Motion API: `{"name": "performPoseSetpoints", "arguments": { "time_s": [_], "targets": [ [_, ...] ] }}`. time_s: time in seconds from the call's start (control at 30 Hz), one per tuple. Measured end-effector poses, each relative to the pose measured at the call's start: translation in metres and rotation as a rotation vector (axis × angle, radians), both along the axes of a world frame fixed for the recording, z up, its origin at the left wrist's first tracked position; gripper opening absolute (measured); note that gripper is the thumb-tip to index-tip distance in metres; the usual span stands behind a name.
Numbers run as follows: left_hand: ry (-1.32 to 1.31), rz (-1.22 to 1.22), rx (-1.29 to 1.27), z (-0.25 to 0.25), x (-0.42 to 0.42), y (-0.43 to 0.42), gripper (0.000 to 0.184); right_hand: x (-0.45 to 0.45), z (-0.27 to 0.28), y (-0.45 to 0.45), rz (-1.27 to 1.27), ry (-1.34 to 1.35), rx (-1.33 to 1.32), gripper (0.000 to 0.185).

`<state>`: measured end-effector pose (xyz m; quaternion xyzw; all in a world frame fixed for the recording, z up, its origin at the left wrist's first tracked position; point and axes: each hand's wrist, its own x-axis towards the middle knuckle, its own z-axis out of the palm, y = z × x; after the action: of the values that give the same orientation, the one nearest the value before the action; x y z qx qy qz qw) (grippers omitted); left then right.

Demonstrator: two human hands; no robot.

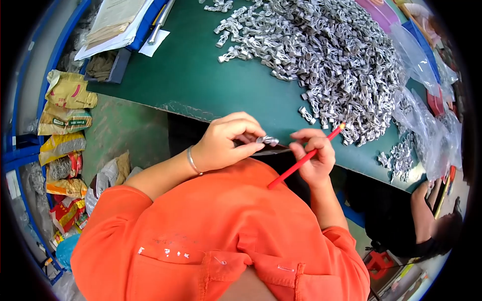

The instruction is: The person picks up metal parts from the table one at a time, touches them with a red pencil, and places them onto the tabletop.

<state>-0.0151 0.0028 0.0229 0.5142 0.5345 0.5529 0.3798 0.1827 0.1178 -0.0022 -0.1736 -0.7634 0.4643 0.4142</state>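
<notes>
Near the table's front edge, my left hand [232, 139] pinches a small silver metal part [268, 141] between thumb and fingers. To its right, my right hand [315, 156] has its fingers closed around a slim red stick [301, 164], which slants from upper right down to the orange shirt. The stick's upper end is yellowish. A gap separates the stick from the part in my left hand. Beyond both hands, a large heap of similar metal parts [341, 60] covers the back right of the green table [165, 75].
A smaller pile of metal parts [400, 158] lies at the table's right corner beside clear plastic bags [427, 125]. Papers [113, 22] and a grey bin [118, 67] stand back left. Filled sacks [65, 120] line the left. A co-worker's arm [422, 213] shows at right.
</notes>
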Motion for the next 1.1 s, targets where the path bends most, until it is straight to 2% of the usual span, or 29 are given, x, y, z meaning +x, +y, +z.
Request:
{"name": "performPoseSetpoints", "arguments": {
  "time_s": [0.07, 0.13, 0.2, 0.33, 0.4, 0.43, 0.47, 0.53, 0.6, 0.63, 0.67, 0.73, 0.8, 0.87, 1.0, 1.07, 1.1],
  "targets": [
    [0.209, -0.096, -0.059, 0.001, -0.004, -0.005, 0.017, 0.006, -0.004, 0.014, -0.214, -0.117, 0.284, 0.03],
    [0.237, -0.105, -0.08, -0.01, -0.004, -0.009, 0.015, 0.01, -0.007, 0.022, -0.326, -0.294, 0.292, 0.029],
    [0.219, -0.133, -0.133, -0.017, -0.002, -0.01, 0.013, 0.009, -0.002, 0.028, -0.327, -0.438, 0.456, 0.027],
    [0.281, -0.131, -0.123, -0.015, -0.001, -0.008, 0.014, 0.006, -0.007, 0.032, -0.286, -0.433, 0.567, 0.026],
    [0.279, -0.109, -0.17, -0.013, -0.002, -0.007, 0.013, 0.006, -0.015, 0.029, -0.304, -0.352, 0.288, 0.024],
    [0.281, -0.103, -0.171, -0.013, -0.002, -0.006, 0.013, 0.004, -0.015, 0.026, -0.278, -0.253, 0.064, 0.023],
    [0.196, -0.086, -0.209, -0.013, -0.001, -0.005, 0.016, 0.001, -0.013, 0.021, -0.167, -0.053, -0.405, 0.021],
    [0.116, -0.065, -0.249, -0.013, 0.0, -0.003, 0.019, -0.001, 0.007, 0.017, -0.028, 0.036, -0.813, 0.02],
    [-0.239, -0.017, -0.305, -0.013, 0.005, 0.002, 0.029, -0.005, 0.005, 0.012, 0.08, 0.129, -0.926, 0.02],
    [-0.316, -0.03, -0.27, -0.012, 0.006, 0.005, 0.039, -0.008, 0.004, 0.008, 0.116, 0.149, -0.937, 0.02],
    [-0.316, -0.025, -0.271, -0.011, 0.007, 0.006, 0.039, -0.01, 0.003, 0.005, 0.151, 0.168, -0.947, 0.02],
    [-0.368, -0.039, -0.134, -0.011, 0.008, 0.009, 0.04, -0.015, 0.005, -0.004, 0.141, 0.111, -0.775, 0.023],
    [-0.349, -0.03, -0.063, -0.012, 0.008, 0.009, 0.035, -0.016, -0.001, -0.006, 0.106, 0.066, -0.36, 0.027],
    [-0.044, -0.008, 0.004, -0.01, 0.005, 0.007, 0.025, -0.018, -0.001, -0.007, 0.075, 0.071, -0.316, 0.03],
    [-0.013, 0.057, 0.023, -0.009, 0.002, -0.002, 0.017, -0.015, 0.001, -0.003, 0.075, 0.043, -0.158, 0.032],
    [0.275, -0.041, 0.046, -0.003, -0.006, -0.01, 0.017, -0.015, -0.002, 0.0, 0.028, 0.027, -0.125, 0.033],
    [0.246, -0.047, -0.028, -0.009, -0.005, -0.016, 0.016, -0.015, -0.004, 0.001, -0.002, 0.034, -0.124, 0.032]
  ]
}}
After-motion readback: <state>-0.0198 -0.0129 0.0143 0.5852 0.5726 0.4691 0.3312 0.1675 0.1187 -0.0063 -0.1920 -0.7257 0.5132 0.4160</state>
